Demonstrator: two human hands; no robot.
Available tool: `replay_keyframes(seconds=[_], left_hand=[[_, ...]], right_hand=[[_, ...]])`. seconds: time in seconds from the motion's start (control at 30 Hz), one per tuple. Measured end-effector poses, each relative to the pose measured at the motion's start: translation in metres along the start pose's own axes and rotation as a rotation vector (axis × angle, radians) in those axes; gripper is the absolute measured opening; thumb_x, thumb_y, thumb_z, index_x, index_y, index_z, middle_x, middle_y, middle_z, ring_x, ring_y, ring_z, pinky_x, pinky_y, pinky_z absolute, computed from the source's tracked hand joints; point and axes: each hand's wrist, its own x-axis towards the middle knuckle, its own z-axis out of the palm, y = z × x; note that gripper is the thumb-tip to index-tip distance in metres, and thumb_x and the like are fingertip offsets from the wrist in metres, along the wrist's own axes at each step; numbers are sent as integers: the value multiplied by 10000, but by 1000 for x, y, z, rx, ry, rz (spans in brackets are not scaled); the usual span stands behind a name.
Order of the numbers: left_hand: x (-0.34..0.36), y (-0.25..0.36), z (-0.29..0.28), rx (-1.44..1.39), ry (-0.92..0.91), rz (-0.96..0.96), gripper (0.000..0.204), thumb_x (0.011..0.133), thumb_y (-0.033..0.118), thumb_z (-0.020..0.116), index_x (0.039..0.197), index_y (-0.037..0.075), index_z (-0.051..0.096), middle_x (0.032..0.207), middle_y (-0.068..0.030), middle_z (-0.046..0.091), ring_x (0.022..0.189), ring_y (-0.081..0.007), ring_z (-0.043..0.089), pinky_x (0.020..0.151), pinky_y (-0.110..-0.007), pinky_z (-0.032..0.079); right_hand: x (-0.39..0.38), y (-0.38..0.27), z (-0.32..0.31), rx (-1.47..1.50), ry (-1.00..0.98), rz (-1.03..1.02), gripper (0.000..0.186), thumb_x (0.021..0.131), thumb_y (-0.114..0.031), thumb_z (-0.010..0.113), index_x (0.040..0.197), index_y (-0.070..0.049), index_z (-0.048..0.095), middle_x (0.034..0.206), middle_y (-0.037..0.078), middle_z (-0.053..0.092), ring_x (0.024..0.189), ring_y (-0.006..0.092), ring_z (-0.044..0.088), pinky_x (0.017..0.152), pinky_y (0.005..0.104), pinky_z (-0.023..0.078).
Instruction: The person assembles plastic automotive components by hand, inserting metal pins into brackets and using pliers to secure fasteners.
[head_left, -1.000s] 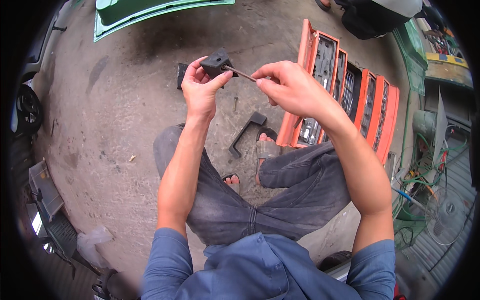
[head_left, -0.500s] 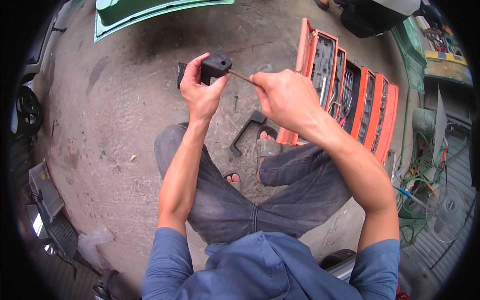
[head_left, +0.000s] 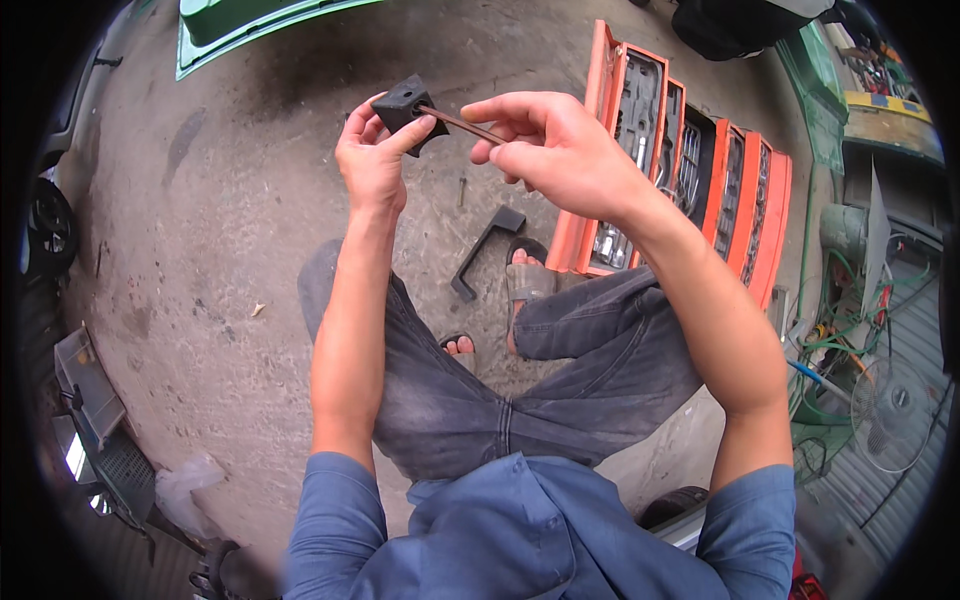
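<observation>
- Since the frame half a second ago, you have shifted the black block (head_left: 402, 98) a little left and away from you, and your right hand (head_left: 565, 150) has loosened from a closer grasp, its index finger now raised.
- Your left hand (head_left: 375, 168) is partly closed around the block, thumb on the near side and fingers beyond, holding it up off the floor (head_left: 230, 230).
- Your right hand is half open, with the end of the thin rod (head_left: 461, 124) lightly between thumb and fingers.
- You have the rod's far tip at the opening in the block's side facing you; how deep it sits, you cannot tell from here.
- So far, then, your rod and block have been brought together, but this step looks unfinished.
- On the floor between you and the block lie a long black bracket (head_left: 478, 249) and a small bolt (head_left: 462, 191), both apart from the block; whether they belong with it is unclear.
- Your red toolbox (head_left: 777, 215) stands open to your right.
</observation>
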Motion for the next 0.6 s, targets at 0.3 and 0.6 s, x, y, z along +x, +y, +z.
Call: replay_keyframes(seconds=[0.3,0.6], left_hand=[[-8,2,4,47,11,-32,591,658,-81,876,1178,-11,604,1063,-116,700,945,-186,699,828,-314,587],[-8,11,-2,234,-34,80,555,665,-99,849,1160,-23,608,1089,-130,700,966,-192,709,820,-303,600]], right_hand=[[-1,-2,-9,-171,136,24,273,809,-113,627,1004,42,738,817,138,734,764,212,721,694,339,566],[-15,-3,5,-1076,-130,-455,127,804,-105,590,832,1,653,751,187,703,681,377,700,603,471,556]])
